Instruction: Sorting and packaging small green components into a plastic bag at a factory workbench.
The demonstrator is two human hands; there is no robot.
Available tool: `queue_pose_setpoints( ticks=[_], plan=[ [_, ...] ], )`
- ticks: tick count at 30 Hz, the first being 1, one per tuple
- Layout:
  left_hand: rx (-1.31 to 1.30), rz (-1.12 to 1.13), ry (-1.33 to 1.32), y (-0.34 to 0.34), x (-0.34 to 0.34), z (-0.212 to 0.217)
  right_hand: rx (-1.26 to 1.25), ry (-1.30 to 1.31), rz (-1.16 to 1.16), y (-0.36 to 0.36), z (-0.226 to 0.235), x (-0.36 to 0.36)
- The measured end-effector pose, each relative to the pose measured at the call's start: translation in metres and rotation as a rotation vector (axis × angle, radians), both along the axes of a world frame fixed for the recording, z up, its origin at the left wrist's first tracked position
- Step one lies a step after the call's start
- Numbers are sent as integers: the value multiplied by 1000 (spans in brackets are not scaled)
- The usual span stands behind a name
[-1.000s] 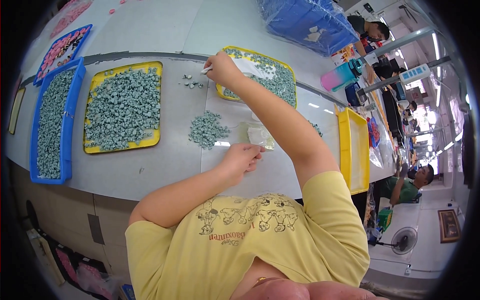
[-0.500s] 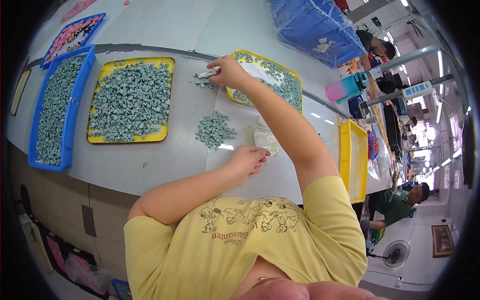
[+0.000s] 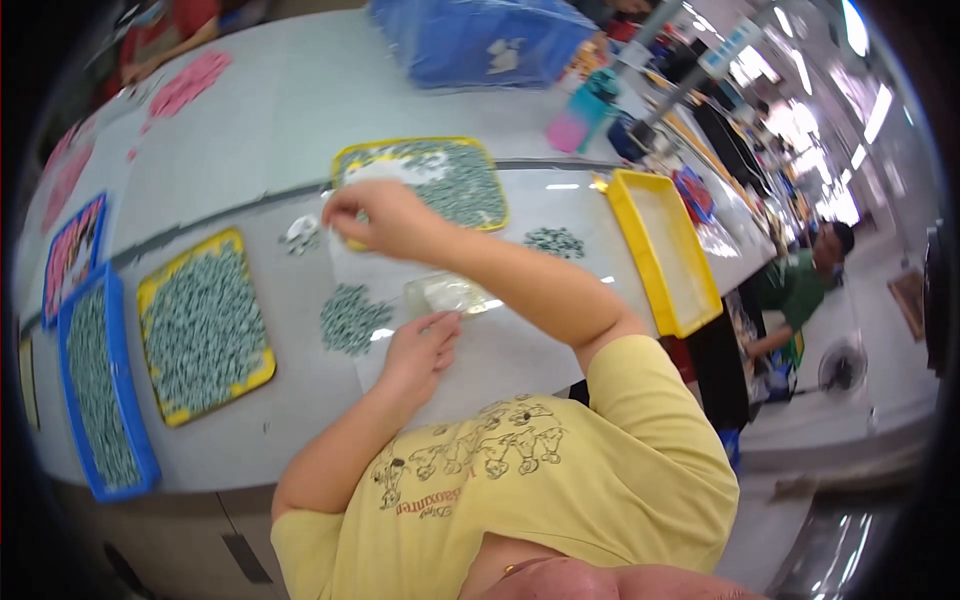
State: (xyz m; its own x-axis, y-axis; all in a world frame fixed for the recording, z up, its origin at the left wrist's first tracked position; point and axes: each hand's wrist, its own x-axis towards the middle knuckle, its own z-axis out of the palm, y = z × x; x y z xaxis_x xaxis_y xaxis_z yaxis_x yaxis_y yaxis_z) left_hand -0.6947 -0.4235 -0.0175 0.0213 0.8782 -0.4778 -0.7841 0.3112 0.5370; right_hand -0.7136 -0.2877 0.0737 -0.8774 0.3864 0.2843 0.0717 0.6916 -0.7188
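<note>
The right hand (image 3: pixel 385 220) reaches out across the pale grey worktop (image 3: pixel 250 130), its fingers drawn together near a small cluster of grey-green parts (image 3: pixel 300 235) beside the far yellow tray (image 3: pixel 480 160); motion blur hides whether the grip pinches anything. That tray is shallow, rectangular with rounded corners, and part-filled with the same tiny matte grey-green pieces. The left hand (image 3: pixel 420 350) lies flat on the worktop, its grip spread, fingertips touching a small crumpled clear plastic bag (image 3: pixel 445 293) that glints. Just to its left sits a loose heap of parts (image 3: pixel 350 318), pebbly in texture. Further left a second yellow tray (image 3: pixel 205 325) is filled to the rim with them, and a long blue tray (image 3: pixel 100 385) beside it holds more. Another small pile (image 3: pixel 555 240) lies near an empty yellow bin (image 3: pixel 665 250) with smooth plastic walls.
</note>
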Motion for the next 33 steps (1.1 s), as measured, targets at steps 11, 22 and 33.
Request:
queue_pose_setpoints(
  ticks=[11,22,33],
  plan=[
    [25,-39,-41,49,119,60,-103,182,-385,30,24,303],
    [58,115,-125,75,184,58,-34,82,-686,59,-17,450],
    [45,123,-220,112,135,-22,220,-62,-757,108,-103,413]
  ],
)
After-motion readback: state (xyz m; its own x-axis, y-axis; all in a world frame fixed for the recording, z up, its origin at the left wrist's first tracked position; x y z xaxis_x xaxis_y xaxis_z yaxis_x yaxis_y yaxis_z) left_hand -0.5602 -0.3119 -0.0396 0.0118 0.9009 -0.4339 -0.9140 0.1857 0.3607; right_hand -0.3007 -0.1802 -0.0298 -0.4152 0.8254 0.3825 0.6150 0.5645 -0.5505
